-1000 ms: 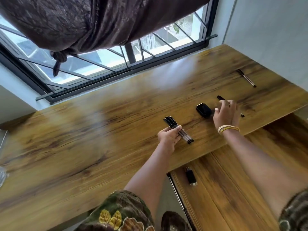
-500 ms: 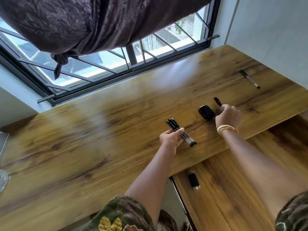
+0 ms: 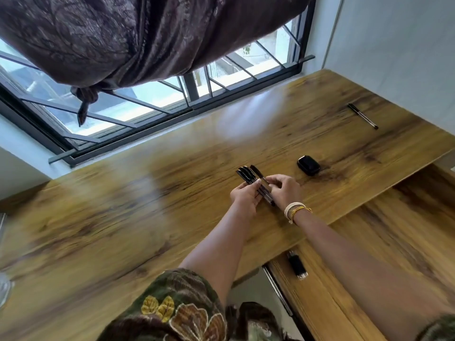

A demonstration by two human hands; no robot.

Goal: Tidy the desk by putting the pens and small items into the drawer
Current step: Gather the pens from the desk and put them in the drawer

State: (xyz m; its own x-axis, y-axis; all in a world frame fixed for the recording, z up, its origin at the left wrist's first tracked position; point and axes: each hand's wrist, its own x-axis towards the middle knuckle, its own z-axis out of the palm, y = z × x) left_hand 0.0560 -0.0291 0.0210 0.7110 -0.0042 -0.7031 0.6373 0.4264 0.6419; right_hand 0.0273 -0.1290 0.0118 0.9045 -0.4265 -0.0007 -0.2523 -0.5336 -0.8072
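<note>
Above desk (image 3: 123, 217), both hands gripping pens (image 3: 248, 174)

Home room: curtained window (image 3: 172, 99), desk (image 3: 123, 205).

Through the head camera I see a dark purplish patterned curtain (image 3: 128, 38) gathered and knotted across the top of the view, hanging in front of a window (image 3: 157, 99) with a dark frame and slanted metal bars, bright daylight behind it. To the right I make out a pale wall (image 3: 394, 45) meeting the window at the corner. At the bottom edge I can see a green sleeve (image 3: 177, 306) printed with yellow and brown flowers, and at the far left edge something pale and blurred that I cannot identify
</note>
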